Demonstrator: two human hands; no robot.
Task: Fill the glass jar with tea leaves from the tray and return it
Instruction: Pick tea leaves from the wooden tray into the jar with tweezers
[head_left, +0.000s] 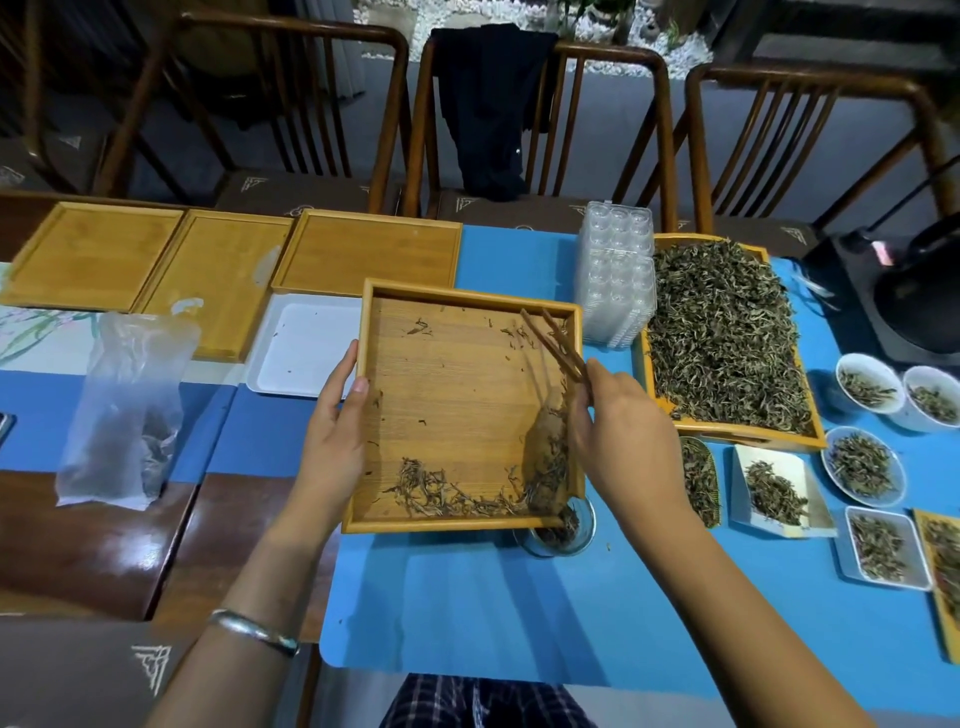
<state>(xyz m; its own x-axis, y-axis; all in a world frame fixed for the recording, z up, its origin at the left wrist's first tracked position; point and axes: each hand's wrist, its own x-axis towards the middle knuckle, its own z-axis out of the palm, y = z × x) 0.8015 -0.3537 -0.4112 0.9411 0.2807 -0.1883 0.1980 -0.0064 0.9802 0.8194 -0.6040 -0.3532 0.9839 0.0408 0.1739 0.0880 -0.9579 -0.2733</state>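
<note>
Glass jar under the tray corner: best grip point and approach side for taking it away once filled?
Likely the side wall of the glass jar, approached from the near or right side. It stands upright on the blue mat with its mouth partly under the tilted tray, and the right hand works above it, so a top grasp is blocked.

Honey-yellow tray (467, 395), grey-green tea leaves (447, 493), blue mat (493, 597) (plain, unpatterned).

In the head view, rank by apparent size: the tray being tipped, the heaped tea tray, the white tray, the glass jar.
1. Tipped tray, though nearest the camera
2. Heaped tea tray
3. White tray, partly hidden
4. Glass jar, mostly hidden under the tipped tray
</note>
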